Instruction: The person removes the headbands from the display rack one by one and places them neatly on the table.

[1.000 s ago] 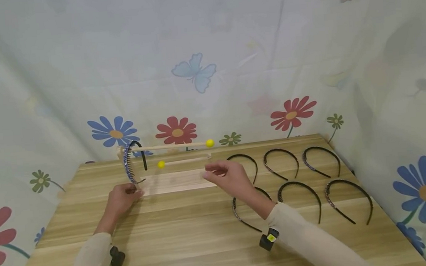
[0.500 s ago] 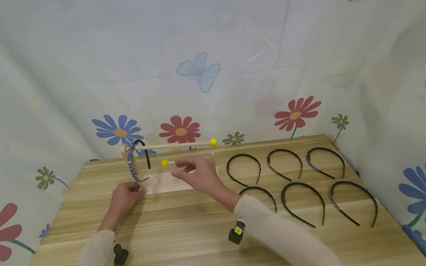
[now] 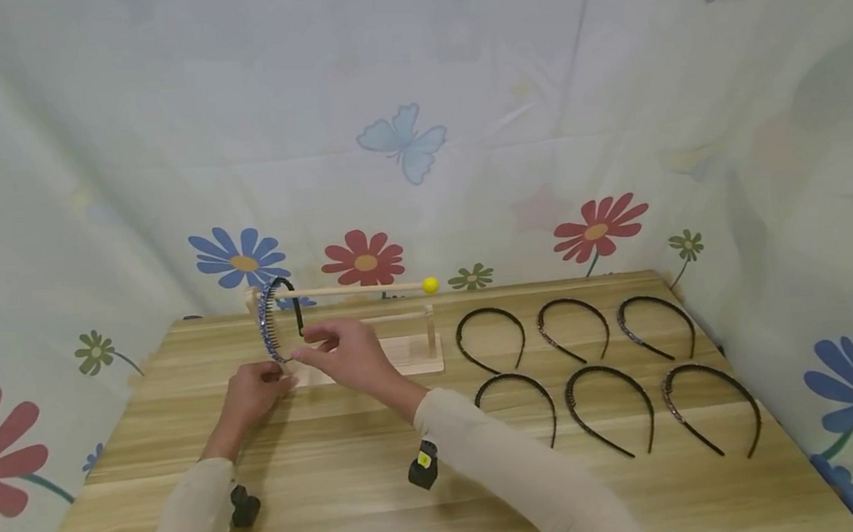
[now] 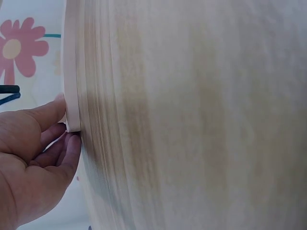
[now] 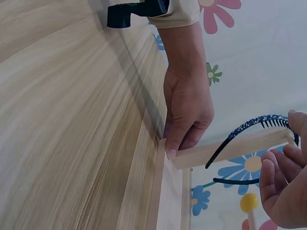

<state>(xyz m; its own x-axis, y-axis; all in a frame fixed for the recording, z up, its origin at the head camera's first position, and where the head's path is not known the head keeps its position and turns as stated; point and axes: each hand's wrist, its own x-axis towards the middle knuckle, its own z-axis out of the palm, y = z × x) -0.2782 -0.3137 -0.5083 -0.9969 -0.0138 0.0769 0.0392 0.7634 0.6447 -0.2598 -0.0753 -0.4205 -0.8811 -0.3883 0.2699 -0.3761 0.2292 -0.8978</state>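
My left hand [image 3: 252,397] pinches the near left corner of a wooden display stand [image 3: 425,358], thumb on one face and fingers below in the left wrist view. The stand carries horizontal rods; the upper one ends in a yellow ball [image 3: 430,285]. A black headband with blue sparkly beads [image 3: 267,320] and comb teeth hangs on that upper rod near its left end. My right hand [image 3: 351,355] is at the headband's lower ends, thumb and fingers apart. In the right wrist view the headband [image 5: 244,125] runs behind these fingers [image 5: 283,172]; contact is unclear.
Several more black headbands lie on the wooden table [image 3: 339,490] to the right in two rows, including a far-row headband [image 3: 490,311] and a near-row one [image 3: 606,369]. A flowered cloth backdrop [image 3: 479,170] rises behind the table.
My right hand has moved left along the front of the stand to the hanging headband, uncovering the stand's right end. My left hand keeps its pinch on the stand corner.
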